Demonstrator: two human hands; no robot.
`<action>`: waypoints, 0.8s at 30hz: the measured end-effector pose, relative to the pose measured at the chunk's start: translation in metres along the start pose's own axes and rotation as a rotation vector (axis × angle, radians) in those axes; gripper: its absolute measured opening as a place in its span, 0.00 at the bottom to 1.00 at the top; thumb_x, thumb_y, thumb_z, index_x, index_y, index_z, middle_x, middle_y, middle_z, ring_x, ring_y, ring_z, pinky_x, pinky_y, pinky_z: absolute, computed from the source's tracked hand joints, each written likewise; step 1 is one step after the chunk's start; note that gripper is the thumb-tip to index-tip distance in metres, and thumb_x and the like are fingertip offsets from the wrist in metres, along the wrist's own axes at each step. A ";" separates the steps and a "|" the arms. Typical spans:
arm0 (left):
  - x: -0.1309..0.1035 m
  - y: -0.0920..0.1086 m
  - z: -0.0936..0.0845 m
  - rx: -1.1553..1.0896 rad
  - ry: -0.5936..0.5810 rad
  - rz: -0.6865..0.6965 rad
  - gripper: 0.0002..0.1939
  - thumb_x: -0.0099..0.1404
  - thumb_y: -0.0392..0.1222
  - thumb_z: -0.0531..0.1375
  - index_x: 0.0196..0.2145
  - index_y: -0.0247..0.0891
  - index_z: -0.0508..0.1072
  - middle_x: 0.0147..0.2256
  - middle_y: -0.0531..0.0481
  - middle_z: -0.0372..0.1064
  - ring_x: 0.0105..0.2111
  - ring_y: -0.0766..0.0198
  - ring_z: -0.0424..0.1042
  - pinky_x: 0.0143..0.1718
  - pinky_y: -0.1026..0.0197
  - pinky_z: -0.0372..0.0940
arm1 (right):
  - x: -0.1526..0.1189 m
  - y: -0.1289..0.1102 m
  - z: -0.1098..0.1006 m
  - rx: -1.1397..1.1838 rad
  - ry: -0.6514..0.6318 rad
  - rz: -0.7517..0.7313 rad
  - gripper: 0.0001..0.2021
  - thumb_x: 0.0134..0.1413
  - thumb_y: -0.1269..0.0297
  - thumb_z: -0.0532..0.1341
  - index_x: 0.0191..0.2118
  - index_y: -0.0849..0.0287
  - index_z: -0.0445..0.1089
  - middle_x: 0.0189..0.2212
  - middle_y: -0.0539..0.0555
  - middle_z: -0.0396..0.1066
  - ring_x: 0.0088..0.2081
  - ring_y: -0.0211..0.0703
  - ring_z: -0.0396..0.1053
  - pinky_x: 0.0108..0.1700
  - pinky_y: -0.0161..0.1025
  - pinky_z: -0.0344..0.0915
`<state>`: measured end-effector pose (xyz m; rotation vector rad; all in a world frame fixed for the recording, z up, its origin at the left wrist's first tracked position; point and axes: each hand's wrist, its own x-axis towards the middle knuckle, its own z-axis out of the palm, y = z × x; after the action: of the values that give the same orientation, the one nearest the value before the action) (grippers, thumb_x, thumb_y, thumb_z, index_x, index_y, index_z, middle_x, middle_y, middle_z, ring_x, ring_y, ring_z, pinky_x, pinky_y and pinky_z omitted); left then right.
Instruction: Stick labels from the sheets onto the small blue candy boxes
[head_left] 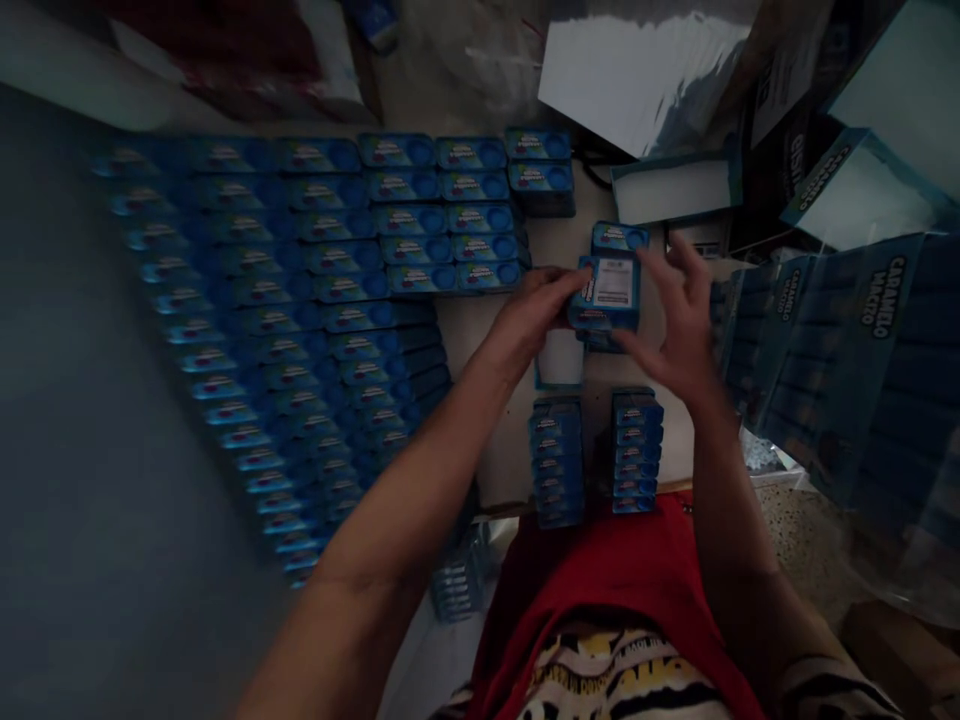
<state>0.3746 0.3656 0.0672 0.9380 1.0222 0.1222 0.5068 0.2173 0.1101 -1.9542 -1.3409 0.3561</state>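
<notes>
My left hand [541, 303] grips the left side of a small blue box [611, 290] with a white label facing up. My right hand [679, 320] is on the box's right side, thumb and fingers spread apart, and I see no firm grip by it. Just behind the held box lies another small blue box [619, 236]. Under and beside my left hand is a white-surfaced tray with a blue edge [559, 360]. Nearer to me stand two rows of blue boxes, a left row [556, 462] and a right row [637, 450].
Many rows of stacked blue boxes [337, 260] fill the left side of the table [502, 430]. On the right are large blue display cartons [840, 350] lettered "CARAMELO MACIZO". An open white-lined tray [675, 190] and a shiny white sheet [645, 75] lie at the back.
</notes>
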 end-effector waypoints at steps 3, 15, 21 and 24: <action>-0.002 -0.003 0.002 0.043 0.002 -0.128 0.13 0.68 0.50 0.67 0.36 0.35 0.78 0.32 0.48 0.76 0.32 0.62 0.75 0.29 0.64 0.72 | -0.016 0.002 0.008 -0.203 -0.125 -0.060 0.26 0.63 0.62 0.65 0.65 0.46 0.70 0.67 0.57 0.65 0.67 0.65 0.63 0.68 0.67 0.62; 0.000 -0.055 -0.042 0.633 -0.225 0.406 0.31 0.56 0.33 0.63 0.59 0.41 0.71 0.60 0.43 0.70 0.60 0.51 0.71 0.57 0.49 0.72 | 0.017 0.091 0.068 -0.119 -0.014 0.161 0.18 0.63 0.67 0.62 0.57 0.51 0.71 0.54 0.57 0.75 0.57 0.55 0.71 0.62 0.54 0.70; 0.005 -0.082 -0.014 0.738 -0.082 0.568 0.17 0.64 0.36 0.64 0.51 0.39 0.77 0.50 0.42 0.75 0.53 0.49 0.74 0.57 0.48 0.70 | -0.015 0.101 0.079 0.004 0.262 0.344 0.18 0.64 0.61 0.59 0.58 0.53 0.66 0.55 0.60 0.68 0.50 0.47 0.73 0.52 0.48 0.74; 0.006 -0.078 -0.012 0.704 -0.007 0.631 0.17 0.66 0.37 0.63 0.53 0.37 0.77 0.49 0.41 0.75 0.51 0.50 0.75 0.54 0.51 0.70 | -0.047 0.093 0.077 0.141 0.213 0.483 0.13 0.61 0.63 0.54 0.50 0.54 0.67 0.47 0.57 0.73 0.49 0.47 0.74 0.55 0.49 0.73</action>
<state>0.3440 0.3273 0.0056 1.8879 0.7297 0.2927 0.5058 0.1889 -0.0165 -2.1127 -0.6823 0.4405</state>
